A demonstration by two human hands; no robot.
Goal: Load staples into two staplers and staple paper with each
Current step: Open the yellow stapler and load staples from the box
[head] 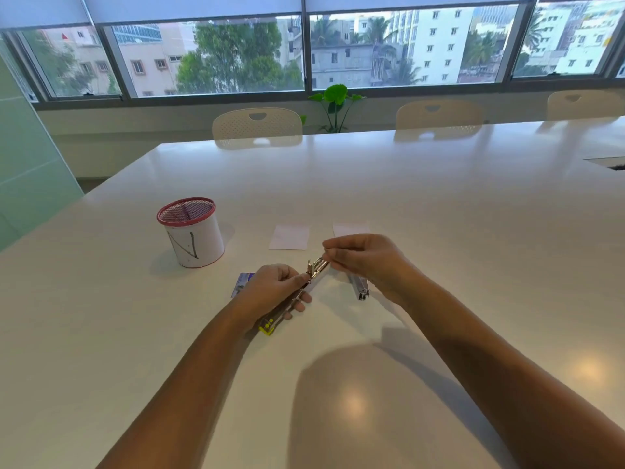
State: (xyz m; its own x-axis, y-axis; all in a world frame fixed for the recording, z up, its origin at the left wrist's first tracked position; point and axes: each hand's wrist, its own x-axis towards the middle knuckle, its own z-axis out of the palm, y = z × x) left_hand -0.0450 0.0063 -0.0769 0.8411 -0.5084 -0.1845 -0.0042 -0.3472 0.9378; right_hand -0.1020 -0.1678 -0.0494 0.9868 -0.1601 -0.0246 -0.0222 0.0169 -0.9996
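My left hand (274,291) grips a metal stapler (316,268) with a yellow rear end, held slanting just above the table with its front end pointing up and right. My right hand (362,257) pinches something small at the stapler's front tip; what it holds is too small to tell. A second metal stapler (360,288) lies on the table under my right wrist. A blue staple box (242,282) peeks out from behind my left hand. Two small paper slips (290,236) (350,229) lie farther back.
A white cup with a red mesh rim (191,236) stands to the left on the white table (439,204). Chairs (257,125) line the far edge, and a green plant (334,103) stands beneath the windows.
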